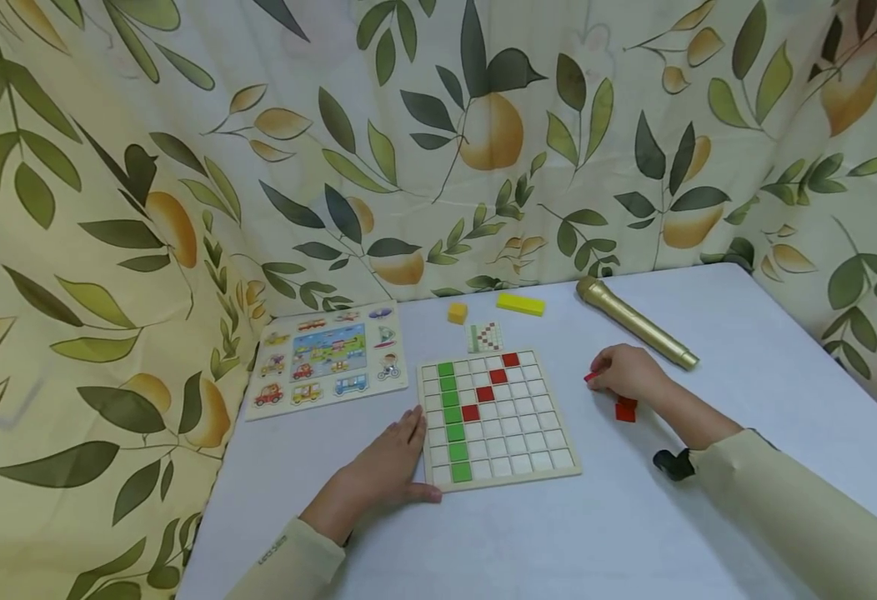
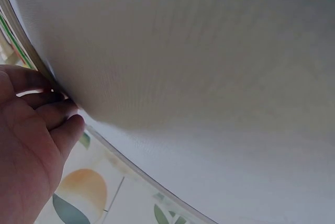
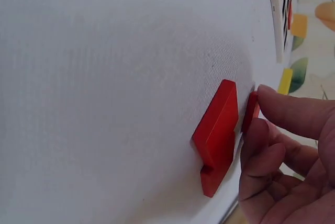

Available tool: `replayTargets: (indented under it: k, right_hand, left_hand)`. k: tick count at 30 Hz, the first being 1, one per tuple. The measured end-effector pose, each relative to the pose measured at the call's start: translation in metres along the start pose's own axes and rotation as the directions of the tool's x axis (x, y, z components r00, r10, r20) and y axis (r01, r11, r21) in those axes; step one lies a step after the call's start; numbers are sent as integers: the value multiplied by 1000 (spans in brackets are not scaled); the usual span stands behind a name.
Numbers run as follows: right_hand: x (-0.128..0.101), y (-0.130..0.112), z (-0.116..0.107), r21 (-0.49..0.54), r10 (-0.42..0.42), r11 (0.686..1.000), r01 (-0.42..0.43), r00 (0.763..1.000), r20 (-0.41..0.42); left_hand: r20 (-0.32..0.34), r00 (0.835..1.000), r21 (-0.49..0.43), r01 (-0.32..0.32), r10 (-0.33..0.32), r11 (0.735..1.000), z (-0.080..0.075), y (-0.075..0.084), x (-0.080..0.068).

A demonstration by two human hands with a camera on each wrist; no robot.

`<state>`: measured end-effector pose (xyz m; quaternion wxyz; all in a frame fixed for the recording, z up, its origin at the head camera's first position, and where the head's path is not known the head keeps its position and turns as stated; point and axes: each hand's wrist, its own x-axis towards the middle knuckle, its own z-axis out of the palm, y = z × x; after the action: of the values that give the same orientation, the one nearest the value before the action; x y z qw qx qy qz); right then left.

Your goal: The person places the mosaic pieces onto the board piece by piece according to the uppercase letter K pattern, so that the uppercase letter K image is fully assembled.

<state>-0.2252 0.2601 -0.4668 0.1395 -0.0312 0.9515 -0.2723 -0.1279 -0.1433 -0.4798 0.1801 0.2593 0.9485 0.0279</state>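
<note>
A wooden grid board [image 1: 503, 479] lies mid-table, with a column of green tiles [image 1: 453, 414] and a diagonal of several red tiles [image 1: 485, 394] among white squares. My left hand [image 1: 386, 458] rests at the board's left edge, its fingers along the side and the thumb near the lower corner. Right of the board, my right hand [image 1: 631, 372] pinches a red tile [image 3: 251, 111] between thumb and fingers, close to the tabletop. Other red tiles [image 3: 217, 135] lie just beside that hand, one partly over another.
Behind the board lie a small pattern card [image 1: 485, 337], an orange-yellow block [image 1: 457, 313] and a yellow bar [image 1: 520, 304]. A gold microphone [image 1: 637, 321] lies beyond my right hand. At the left is a picture puzzle board [image 1: 328, 360]. Patterned curtain [image 1: 438, 167] borders the table.
</note>
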Motion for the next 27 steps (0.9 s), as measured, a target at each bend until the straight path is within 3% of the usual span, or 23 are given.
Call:
replayTargets:
  k: [6, 12, 16, 22, 27]
  right_hand:
    - [-2, -8, 0, -28, -28, 999, 28, 1000, -9]
    - [-3, -7, 3, 10, -46, 999, 47, 998, -30]
    - [-3, -8, 4, 54, -47, 997, 49, 998, -42]
    - [-5, -19, 5, 188, -7, 982, 6, 1000, 5]
    - [-6, -31, 12, 234, -6, 972, -2, 999, 33]
  left_hand:
    - [-7, 1000, 1, 0, 0, 1000, -1, 1, -1]
    - [3, 1000, 8, 4, -4, 1000, -1, 0, 0]
    - [3, 1000, 13, 10, -10, 1000, 0, -1, 1]
    - [6, 1000, 21, 22, -22, 1000, 4, -3, 3]
    - [9, 1000, 17, 24, -24, 1000, 4, -2, 4]
